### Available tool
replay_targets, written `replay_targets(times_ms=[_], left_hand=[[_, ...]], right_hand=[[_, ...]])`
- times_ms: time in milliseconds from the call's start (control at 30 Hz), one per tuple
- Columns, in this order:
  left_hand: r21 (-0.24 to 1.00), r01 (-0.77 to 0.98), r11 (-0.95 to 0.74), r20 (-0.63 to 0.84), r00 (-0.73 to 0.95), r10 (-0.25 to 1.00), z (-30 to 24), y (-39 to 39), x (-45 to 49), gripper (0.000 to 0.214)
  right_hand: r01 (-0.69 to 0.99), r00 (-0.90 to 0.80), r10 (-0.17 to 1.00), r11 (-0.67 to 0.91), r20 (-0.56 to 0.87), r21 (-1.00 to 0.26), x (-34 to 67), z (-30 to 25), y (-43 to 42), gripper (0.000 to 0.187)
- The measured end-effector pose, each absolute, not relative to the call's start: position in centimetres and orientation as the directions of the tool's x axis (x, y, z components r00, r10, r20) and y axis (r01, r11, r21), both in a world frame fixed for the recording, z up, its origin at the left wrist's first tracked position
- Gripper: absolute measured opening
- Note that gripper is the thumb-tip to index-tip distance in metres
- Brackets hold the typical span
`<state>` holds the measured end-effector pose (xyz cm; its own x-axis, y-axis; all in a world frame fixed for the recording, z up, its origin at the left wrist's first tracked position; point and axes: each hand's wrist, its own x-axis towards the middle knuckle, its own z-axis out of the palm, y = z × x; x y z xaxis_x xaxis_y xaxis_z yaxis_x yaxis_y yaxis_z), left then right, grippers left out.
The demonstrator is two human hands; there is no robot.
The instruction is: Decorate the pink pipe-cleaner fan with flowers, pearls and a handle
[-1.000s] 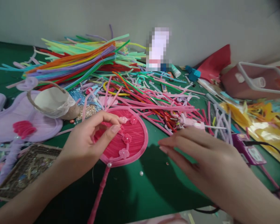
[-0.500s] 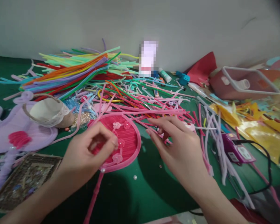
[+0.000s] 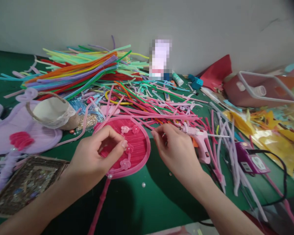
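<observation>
A round pink-red fan (image 3: 141, 138) of pipe cleaners lies in the middle, with pink flower beads up its centre and a pearl by its handle (image 3: 100, 204). Over its left half is my left hand (image 3: 93, 156), thumb and forefinger pinched together near the flowers; anything between them is too small to make out. My right hand (image 3: 177, 150) is just off the fan's right edge, its fingertips also brought together, their content unclear. Behind its knuckles rests a pink glue gun (image 3: 203, 145). One loose pearl bead (image 3: 143, 184) sits on the green table below the fan.
Bundled coloured pipe cleaners (image 3: 75, 73) and loose strips spread across the back. On the left are a lilac fan (image 3: 46, 142), a paper cup-like basket (image 3: 51, 112) and a bead tray (image 3: 9, 189). A purple power block (image 3: 251, 158) and a plastic bin (image 3: 235, 94) stand right.
My right fingers have drawn together from a looser spread, and that hand has shifted, uncovering more of the glue gun. My left hand keeps its pinch over the fan. The view has moved slightly.
</observation>
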<state>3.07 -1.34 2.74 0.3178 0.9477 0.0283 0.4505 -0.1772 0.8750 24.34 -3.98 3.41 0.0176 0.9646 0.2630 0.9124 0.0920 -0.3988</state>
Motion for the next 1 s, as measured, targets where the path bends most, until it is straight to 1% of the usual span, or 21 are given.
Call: replay_targets(times_ms=[67,100,167,200,267,333,367,433,467,533,633,700,767,867,933,1000], left_hand=[[0.882,0.43,-0.195,0.054,0.319,0.946,2.6,-1.3,3.0,0.017],[0.884,0.424,-0.199,0.059,0.321,0.945,2.5,-1.3,3.0,0.016],[0.883,0.424,-0.204,0.059,0.33,0.942,2.4,-1.4,3.1,0.014],[0.88,0.428,-0.206,0.057,0.336,0.94,2.4,-1.4,3.1,0.014],[0.869,0.444,-0.219,0.062,0.341,0.938,2.4,-1.5,3.2,0.014],[0.86,0.456,-0.229,0.069,0.341,0.938,2.4,-1.5,3.2,0.015],[0.859,0.458,-0.228,0.067,0.341,0.938,2.4,-1.5,3.3,0.015],[0.862,0.453,-0.227,0.062,0.35,0.935,2.3,-1.5,3.3,0.015],[0.864,0.45,-0.226,0.06,0.354,0.933,2.3,-1.5,3.3,0.015],[0.863,0.452,-0.226,0.06,0.352,0.934,2.2,-1.4,3.2,0.015],[0.849,0.473,-0.235,0.075,0.332,0.94,2.1,-1.4,3.2,0.011],[0.837,0.485,-0.253,0.106,0.31,0.945,2.1,-1.4,3.1,0.01],[0.826,0.493,-0.272,0.147,0.278,0.949,2.1,-1.3,3.1,0.011],[0.815,0.505,-0.284,0.18,0.245,0.953,2.1,-1.2,3.2,0.012],[0.816,0.505,-0.281,0.181,0.238,0.954,2.1,-1.2,3.2,0.012],[0.82,0.504,-0.27,0.173,0.231,0.957,2.2,-1.1,3.2,0.013]], right_hand=[[0.892,0.039,0.918,0.145,0.394,-0.427,24.8,4.0,-4.3,0.014],[0.888,0.044,0.9,0.164,0.434,-0.43,24.9,4.2,-4.3,0.013],[0.891,0.022,0.896,0.184,0.443,-0.416,25.1,4.2,-4.1,0.012],[0.896,-0.005,0.914,0.184,0.405,-0.405,25.1,4.1,-4.0,0.011],[0.912,-0.057,0.962,0.158,0.266,-0.378,24.8,3.4,-3.4,0.009],[0.936,-0.087,0.991,0.115,0.098,-0.333,24.2,2.6,-2.8,0.02],[0.947,-0.089,0.996,0.093,0.028,-0.307,23.9,2.2,-2.5,0.022],[0.966,-0.085,0.995,0.07,-0.048,-0.25,23.4,1.8,-2.1,0.018],[0.972,-0.082,0.996,0.069,-0.048,-0.225,23.2,1.7,-2.1,0.019],[0.976,-0.079,0.997,0.083,0.027,-0.2,23.1,1.7,-2.2,0.023],[0.956,-0.102,0.973,0.154,0.208,-0.249,23.4,2.0,-2.6,0.022],[0.932,-0.124,0.951,0.21,0.284,-0.297,23.5,2.1,-2.7,0.021],[0.913,-0.152,0.95,0.24,0.271,-0.329,23.4,2.1,-2.7,0.019],[0.905,-0.198,0.97,0.237,0.144,-0.352,22.8,1.6,-2.4,0.013],[0.909,-0.219,0.973,0.232,0.077,-0.346,22.3,1.2,-2.1,0.014],[0.911,-0.239,0.969,0.244,0.056,-0.334,22.1,0.8,-1.9,0.018]])
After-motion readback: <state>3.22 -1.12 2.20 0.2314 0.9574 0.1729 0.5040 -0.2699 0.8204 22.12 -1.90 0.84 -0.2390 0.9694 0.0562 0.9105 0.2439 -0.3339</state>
